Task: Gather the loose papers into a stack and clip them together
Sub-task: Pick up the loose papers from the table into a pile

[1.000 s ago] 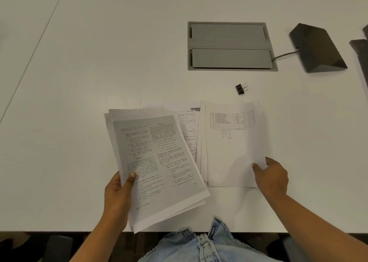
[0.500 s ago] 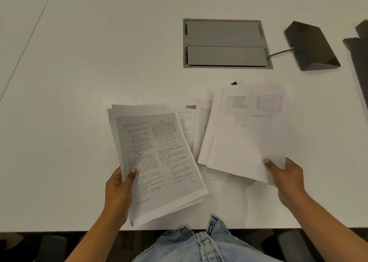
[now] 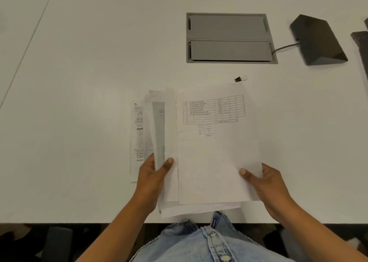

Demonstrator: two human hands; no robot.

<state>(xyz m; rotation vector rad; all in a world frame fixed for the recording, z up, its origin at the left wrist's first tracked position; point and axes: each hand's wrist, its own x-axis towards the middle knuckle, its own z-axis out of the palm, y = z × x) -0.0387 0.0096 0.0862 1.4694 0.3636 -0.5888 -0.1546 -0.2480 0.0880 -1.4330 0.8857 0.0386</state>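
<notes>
Both hands hold a bundle of white papers above the table's near edge. The top sheet (image 3: 217, 154) bears a printed table and lies over the others. My right hand (image 3: 264, 184) grips its lower right corner, thumb on top. My left hand (image 3: 153, 178) grips the bundle's left side, where several sheets (image 3: 159, 134) stick out unevenly. One sheet with handwriting (image 3: 137, 140) lies flat on the table just left of the bundle. A small black binder clip (image 3: 240, 79) rests on the table beyond the papers' top right corner, apart from both hands.
The white table (image 3: 79, 102) has a grey recessed cable hatch (image 3: 229, 37) at the back. A black wedge-shaped device (image 3: 316, 40) with a cord sits to its right. A dark object (image 3: 361, 48) is cut off by the right edge. My jeans show below the table's edge.
My right hand lifted the sheets with the printed table and laid them onto the bundle in my left hand. The left bundle swung upright and towards the middle, uncovering the handwritten sheet and the clip.
</notes>
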